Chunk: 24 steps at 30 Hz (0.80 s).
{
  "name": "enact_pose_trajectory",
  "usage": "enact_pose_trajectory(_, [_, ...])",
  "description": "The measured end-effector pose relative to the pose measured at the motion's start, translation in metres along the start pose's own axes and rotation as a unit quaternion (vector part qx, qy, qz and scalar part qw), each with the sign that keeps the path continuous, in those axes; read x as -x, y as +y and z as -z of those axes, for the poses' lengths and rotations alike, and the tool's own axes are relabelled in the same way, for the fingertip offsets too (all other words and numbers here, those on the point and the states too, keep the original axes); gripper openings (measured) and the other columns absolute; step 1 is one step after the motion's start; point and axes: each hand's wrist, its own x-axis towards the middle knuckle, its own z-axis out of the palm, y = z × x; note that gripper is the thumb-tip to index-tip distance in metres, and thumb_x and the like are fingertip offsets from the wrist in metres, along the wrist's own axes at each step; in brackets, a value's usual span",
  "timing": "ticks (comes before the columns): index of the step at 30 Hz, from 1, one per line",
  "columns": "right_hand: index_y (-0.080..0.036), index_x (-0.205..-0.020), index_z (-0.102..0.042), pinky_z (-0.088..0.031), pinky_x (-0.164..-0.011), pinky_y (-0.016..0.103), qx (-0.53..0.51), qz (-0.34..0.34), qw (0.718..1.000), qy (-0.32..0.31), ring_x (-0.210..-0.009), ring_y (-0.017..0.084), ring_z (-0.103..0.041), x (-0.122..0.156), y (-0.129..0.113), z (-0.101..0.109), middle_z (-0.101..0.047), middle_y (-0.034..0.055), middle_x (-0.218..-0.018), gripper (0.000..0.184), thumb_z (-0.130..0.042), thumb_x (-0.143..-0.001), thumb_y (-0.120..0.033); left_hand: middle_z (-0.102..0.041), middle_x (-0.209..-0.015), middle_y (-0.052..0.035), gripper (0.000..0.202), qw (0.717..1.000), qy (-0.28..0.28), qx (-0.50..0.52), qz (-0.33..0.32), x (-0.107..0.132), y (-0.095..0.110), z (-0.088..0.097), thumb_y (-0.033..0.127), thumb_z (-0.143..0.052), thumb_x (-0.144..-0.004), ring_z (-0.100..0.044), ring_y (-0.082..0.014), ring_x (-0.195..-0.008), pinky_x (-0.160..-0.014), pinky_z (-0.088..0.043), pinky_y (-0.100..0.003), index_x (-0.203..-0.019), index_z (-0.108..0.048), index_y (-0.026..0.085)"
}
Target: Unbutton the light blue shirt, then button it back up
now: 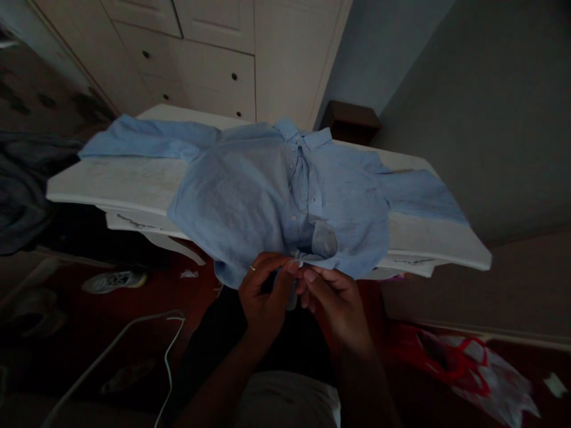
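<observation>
A light blue button-up shirt (241, 190) lies spread over a white table (116, 184), its sleeves stretched out to both sides and its collar at the far edge. Its lower hem hangs over the near edge. There my left hand (267, 291) pinches one front edge of the shirt beside a small white button (300, 263). My right hand (334, 297) grips the other front edge, with thumb and fingers closed and almost touching the left fingertips. The upper front gapes open below the collar, showing more buttons down the placket.
A white cabinet with drawers (187, 59) stands behind the table, next to a small brown box (350, 119). On the dark red floor lie a shoe (115, 282) and a white cable (129, 324) at left, and a red-and-white plastic bag (473, 368) at right. Dark clothing (22, 196) hangs far left.
</observation>
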Motion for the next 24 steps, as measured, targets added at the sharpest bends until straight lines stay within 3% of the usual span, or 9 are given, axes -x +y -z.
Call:
enact_pose_trajectory(6, [-0.018, -0.073, -0.070, -0.035, -0.043, 0.019, -0.058, -0.026, 0.997, -0.034, -0.049, 0.007, -0.049, -0.008, -0.001, 0.000, -0.061, -0.0001, -0.062, 0.029, -0.065, -0.084, -0.044, -0.065, -0.077, 0.0003, 0.007, 0.999, -0.013, 0.024, 0.022, 0.000, -0.001, 0.004, 0.017, -0.065, -0.084, -0.062, -0.0117, -0.074, -0.068, -0.050, -0.025, -0.082, -0.070, 0.021])
enact_pose_trajectory(11, [-0.018, -0.069, -0.068, -0.032, -0.041, 0.018, -0.054, -0.019, 0.998, -0.003, -0.047, 0.006, -0.045, -0.014, 0.006, -0.001, -0.058, -0.0017, -0.059, 0.027, -0.069, -0.081, -0.042, -0.064, -0.080, 0.0006, 0.007, 0.999, -0.032, 0.016, -0.009, -0.002, 0.000, 0.007, 0.014, -0.064, -0.083, -0.062, -0.0108, -0.076, -0.068, -0.050, -0.024, -0.084, -0.068, 0.020])
enact_pose_trajectory(17, [-0.019, -0.064, -0.066, -0.039, -0.050, 0.021, 0.030, 0.111, 0.993, 0.037, -0.052, 0.009, -0.049, -0.013, 0.017, 0.000, -0.057, -0.0024, -0.056, 0.025, -0.067, -0.083, -0.036, -0.066, -0.084, -0.0014, 0.015, 0.978, -0.033, -0.132, -0.158, -0.006, 0.008, 0.016, 0.012, -0.068, -0.079, -0.063, -0.0140, -0.078, -0.070, -0.052, -0.029, -0.091, -0.066, 0.020])
enact_pose_trajectory(24, [-0.022, -0.068, -0.069, -0.039, -0.049, 0.023, 0.189, 0.281, 0.940, 0.031, -0.047, 0.010, -0.050, -0.011, 0.023, 0.015, -0.060, -0.0030, -0.054, 0.022, -0.061, -0.086, -0.029, -0.066, -0.081, -0.0018, 0.013, 0.931, -0.083, -0.223, -0.277, -0.012, 0.022, 0.028, 0.015, -0.071, -0.079, -0.061, -0.0146, -0.074, -0.068, -0.050, -0.031, -0.090, -0.065, 0.020])
